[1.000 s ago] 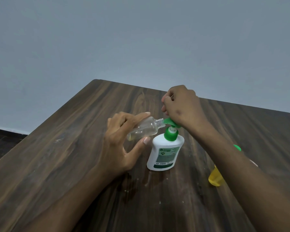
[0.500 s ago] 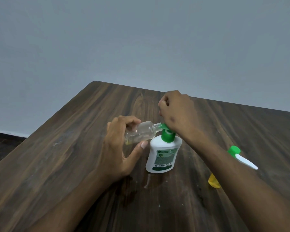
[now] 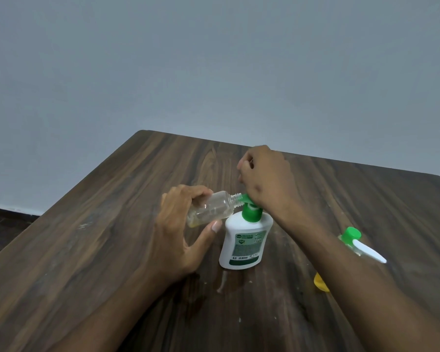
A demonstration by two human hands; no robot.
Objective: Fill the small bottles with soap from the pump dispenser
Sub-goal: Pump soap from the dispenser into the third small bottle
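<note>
A white pump dispenser (image 3: 245,243) with a green pump head stands on the dark wooden table (image 3: 112,237). My left hand (image 3: 181,229) holds a small clear bottle (image 3: 214,208) nearly on its side, its open neck against the green spout (image 3: 244,198). A little yellowish liquid lies at the bottle's bottom end. My right hand (image 3: 267,179) rests in a fist on top of the pump head, covering it.
To the right, partly behind my right forearm, lies a green cap with a white nozzle (image 3: 358,243) and a small yellow bottle (image 3: 320,283). A wet smear (image 3: 224,283) marks the table in front of the dispenser. The table's far edge meets a grey wall.
My right hand pressed the pump head down and it has risen a little again. The clear bottle stayed at the spout and the camera view shifted slightly.
</note>
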